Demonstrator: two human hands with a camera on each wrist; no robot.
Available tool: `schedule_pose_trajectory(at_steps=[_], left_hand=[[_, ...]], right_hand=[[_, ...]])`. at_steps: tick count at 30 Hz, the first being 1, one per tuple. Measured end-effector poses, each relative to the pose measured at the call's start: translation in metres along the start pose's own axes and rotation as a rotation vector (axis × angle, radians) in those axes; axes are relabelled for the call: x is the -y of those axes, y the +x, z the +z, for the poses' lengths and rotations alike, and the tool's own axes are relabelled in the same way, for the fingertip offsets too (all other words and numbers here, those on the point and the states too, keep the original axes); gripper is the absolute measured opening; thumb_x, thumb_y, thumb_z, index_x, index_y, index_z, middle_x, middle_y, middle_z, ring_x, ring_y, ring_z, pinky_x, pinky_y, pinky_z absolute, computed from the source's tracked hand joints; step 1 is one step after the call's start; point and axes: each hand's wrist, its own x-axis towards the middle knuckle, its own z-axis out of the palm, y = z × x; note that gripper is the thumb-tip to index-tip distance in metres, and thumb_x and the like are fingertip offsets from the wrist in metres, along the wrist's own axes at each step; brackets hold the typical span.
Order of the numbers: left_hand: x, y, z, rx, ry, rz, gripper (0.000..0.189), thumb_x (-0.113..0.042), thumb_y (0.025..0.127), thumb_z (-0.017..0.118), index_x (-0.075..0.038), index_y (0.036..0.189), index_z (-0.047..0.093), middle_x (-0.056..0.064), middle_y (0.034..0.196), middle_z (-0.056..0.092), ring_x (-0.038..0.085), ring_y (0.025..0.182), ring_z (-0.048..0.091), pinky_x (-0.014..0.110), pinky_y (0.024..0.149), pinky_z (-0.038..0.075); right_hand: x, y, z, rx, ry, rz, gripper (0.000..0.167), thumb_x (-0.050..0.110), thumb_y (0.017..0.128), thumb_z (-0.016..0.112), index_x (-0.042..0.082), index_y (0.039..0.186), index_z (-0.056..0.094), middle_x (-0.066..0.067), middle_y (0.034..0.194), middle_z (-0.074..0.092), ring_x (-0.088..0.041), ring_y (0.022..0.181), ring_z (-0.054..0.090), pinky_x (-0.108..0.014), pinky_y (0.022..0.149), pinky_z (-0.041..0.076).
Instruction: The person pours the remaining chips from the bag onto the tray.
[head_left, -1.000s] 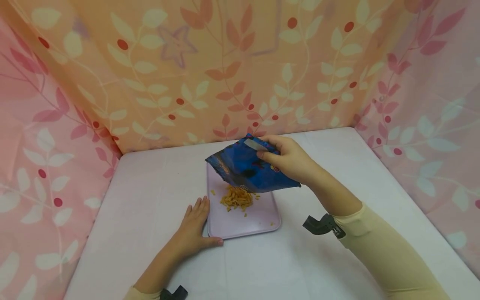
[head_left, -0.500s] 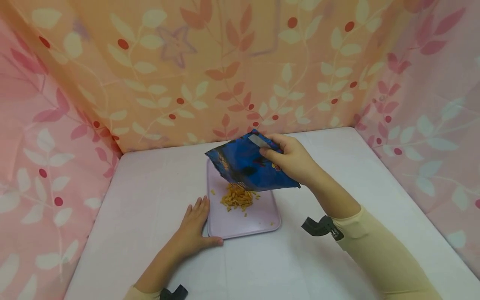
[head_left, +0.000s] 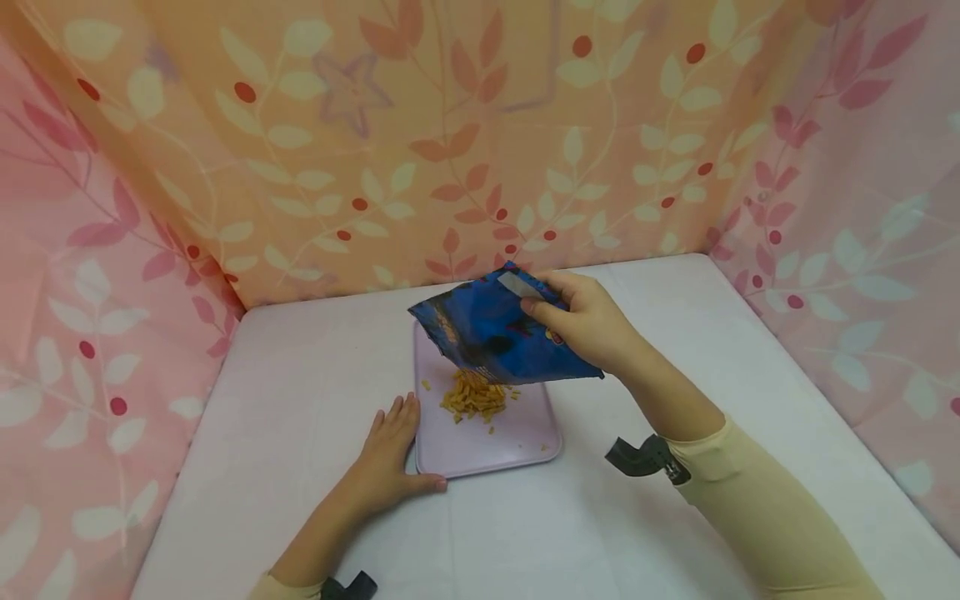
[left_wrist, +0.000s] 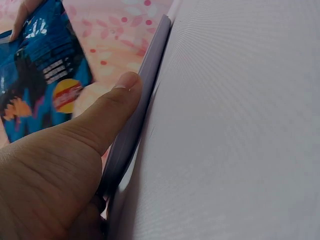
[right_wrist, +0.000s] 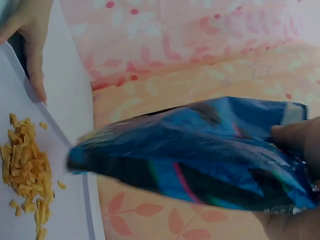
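Note:
My right hand (head_left: 588, 321) grips a blue snack bag (head_left: 495, 333) by its upper right part, thumb on the printed face. The bag is tilted over a pale purple tray (head_left: 487, 454), its lower left end toward the middle. On the tray lies a heap of yellow snack sticks (head_left: 474, 396), partly behind the bag in the head view; the right wrist view shows the heap of sticks (right_wrist: 27, 162) more fully. My left hand (head_left: 386, 458) rests at the tray's left front corner, fingers straight along the side. In the left wrist view its thumb (left_wrist: 122, 95) touches the tray's edge.
A white cloth (head_left: 315, 358) covers the table under the tray. Floral curtains (head_left: 450, 150) stand close behind the table and along both sides. Each wrist carries a dark camera mount, such as the right mount (head_left: 645, 457).
The bag has shifted slightly, its top end rising and then dipping a little in the right hand. The left hand and tray have stayed in place.

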Motion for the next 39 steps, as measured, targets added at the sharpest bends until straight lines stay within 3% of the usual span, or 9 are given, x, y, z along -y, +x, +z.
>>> schedule_pose_trajectory(at_steps=[7, 11, 17, 20, 24, 39], left_hand=[[-0.0018, -0.0002, -0.0013, 0.004, -0.006, 0.001, 0.140, -0.080, 0.067, 0.076, -0.005, 0.164, 0.007, 0.010, 0.172, 0.005, 0.030, 0.160, 0.000, 0.057, 0.127, -0.001], [-0.0028, -0.0007, -0.0013, 0.004, -0.010, 0.006, 0.139, -0.079, 0.068, 0.075, -0.004, 0.164, 0.007, 0.010, 0.172, 0.006, 0.030, 0.160, 0.000, 0.056, 0.128, -0.001], [-0.0013, -0.0021, -0.0009, -0.001, -0.003, 0.003, 0.139, -0.080, 0.068, 0.075, -0.004, 0.164, 0.008, 0.011, 0.172, 0.007, 0.031, 0.160, 0.001, 0.057, 0.127, 0.000], [-0.0002, -0.0022, -0.0006, -0.001, 0.003, 0.003, 0.139, -0.080, 0.069, 0.074, -0.004, 0.164, 0.007, 0.011, 0.172, 0.006, 0.030, 0.160, 0.000, 0.057, 0.127, -0.001], [-0.0003, -0.0017, -0.0004, -0.009, -0.005, 0.016, 0.139, -0.079, 0.069, 0.075, -0.004, 0.164, 0.008, 0.011, 0.172, 0.007, 0.030, 0.160, 0.000, 0.057, 0.127, 0.000], [-0.0017, 0.0006, 0.0002, -0.012, -0.009, 0.022, 0.140, -0.079, 0.069, 0.076, -0.003, 0.164, 0.007, 0.012, 0.172, 0.008, 0.031, 0.160, 0.002, 0.057, 0.127, 0.001]], right_hand=[[-0.0054, -0.0003, 0.0018, 0.002, -0.014, 0.020, 0.033, 0.026, 0.102, 0.065, 0.016, 0.134, 0.066, -0.008, 0.080, 0.059, -0.022, 0.058, 0.054, -0.027, 0.054, 0.051], [-0.0057, -0.0019, 0.0025, -0.051, -0.010, 0.010, 0.033, 0.025, 0.102, 0.065, 0.014, 0.133, 0.066, -0.008, 0.087, 0.064, -0.020, 0.065, 0.060, -0.025, 0.060, 0.055], [-0.0023, -0.0005, 0.0044, -0.024, -0.049, 0.031, 0.033, 0.027, 0.102, 0.065, 0.014, 0.132, 0.066, -0.008, 0.091, 0.068, -0.021, 0.070, 0.062, -0.029, 0.066, 0.056], [-0.0017, 0.0008, 0.0046, -0.034, -0.063, 0.028, 0.036, 0.028, 0.102, 0.064, 0.013, 0.134, 0.065, -0.007, 0.105, 0.072, -0.021, 0.085, 0.068, -0.035, 0.081, 0.060], [-0.0016, 0.0014, 0.0037, -0.048, -0.049, 0.023, 0.035, 0.027, 0.102, 0.064, 0.010, 0.132, 0.066, -0.007, 0.119, 0.072, -0.022, 0.108, 0.066, -0.044, 0.101, 0.055], [0.0007, 0.0001, -0.0037, -0.057, -0.013, 0.026, 0.033, 0.028, 0.103, 0.064, 0.008, 0.129, 0.066, -0.009, 0.115, 0.074, -0.023, 0.101, 0.071, -0.043, 0.096, 0.059]])
